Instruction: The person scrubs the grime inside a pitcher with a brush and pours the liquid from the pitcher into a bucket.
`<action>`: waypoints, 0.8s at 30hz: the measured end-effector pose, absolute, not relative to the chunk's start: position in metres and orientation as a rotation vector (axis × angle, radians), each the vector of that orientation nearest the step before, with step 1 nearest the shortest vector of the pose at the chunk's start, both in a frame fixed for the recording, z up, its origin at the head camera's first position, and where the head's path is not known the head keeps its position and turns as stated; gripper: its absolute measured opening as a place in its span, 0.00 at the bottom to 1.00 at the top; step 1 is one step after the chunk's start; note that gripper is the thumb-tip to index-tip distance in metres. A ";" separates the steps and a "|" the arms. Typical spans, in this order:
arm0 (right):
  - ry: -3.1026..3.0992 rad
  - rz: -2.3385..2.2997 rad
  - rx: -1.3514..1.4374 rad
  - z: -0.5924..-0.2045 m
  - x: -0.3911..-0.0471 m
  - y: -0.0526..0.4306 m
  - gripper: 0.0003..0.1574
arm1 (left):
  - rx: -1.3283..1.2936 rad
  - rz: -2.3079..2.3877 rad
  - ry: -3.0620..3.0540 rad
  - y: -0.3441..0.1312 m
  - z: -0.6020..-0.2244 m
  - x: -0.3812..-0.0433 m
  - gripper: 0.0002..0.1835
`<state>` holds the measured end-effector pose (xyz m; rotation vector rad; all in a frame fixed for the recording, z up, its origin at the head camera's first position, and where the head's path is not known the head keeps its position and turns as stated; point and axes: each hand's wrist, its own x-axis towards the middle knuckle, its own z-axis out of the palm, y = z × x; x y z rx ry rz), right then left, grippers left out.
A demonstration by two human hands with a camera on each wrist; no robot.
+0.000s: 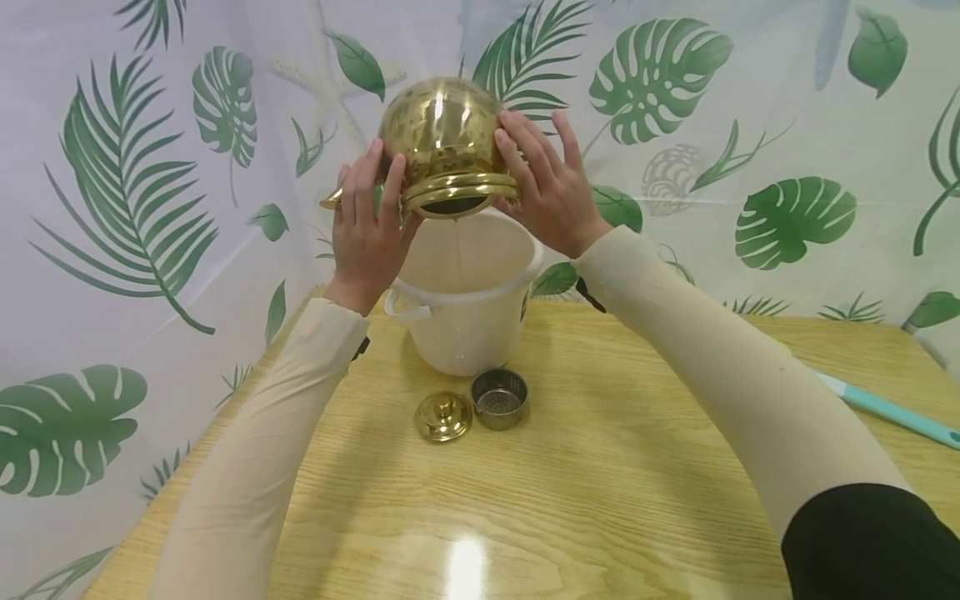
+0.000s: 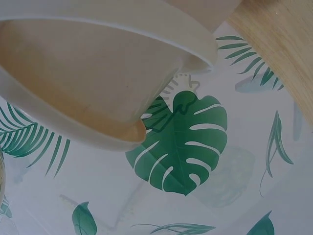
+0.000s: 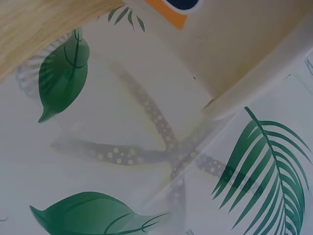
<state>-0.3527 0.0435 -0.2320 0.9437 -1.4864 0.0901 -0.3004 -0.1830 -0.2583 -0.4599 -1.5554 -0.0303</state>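
Note:
A shiny brass teapot [image 1: 442, 133] is held tipped over, mouth downward, above a white bucket [image 1: 465, 325]. My left hand [image 1: 369, 229] grips its left side and my right hand [image 1: 546, 187] its right side. A thin faint stream seems to fall from the mouth into the bucket. A small pointed brass part [image 1: 330, 200] sticks out beyond the left hand. The left wrist view shows the bucket's rim [image 2: 98, 25]; the right wrist view shows the bucket wall [image 3: 230, 44]. Neither wrist view shows the hands.
In front of the bucket, a brass lid [image 1: 443, 417] and a perforated metal strainer [image 1: 500, 400] stand side by side on the wooden table [image 1: 600, 500]. A turquoise handle [image 1: 900, 412] lies at the right, partly behind the right arm. A leaf-patterned sheet [image 1: 787, 125] hangs behind.

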 end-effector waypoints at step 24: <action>-1.475 0.113 0.935 -0.248 -0.355 0.044 0.37 | -0.484 -0.029 -1.555 -0.184 -0.272 -0.305 0.27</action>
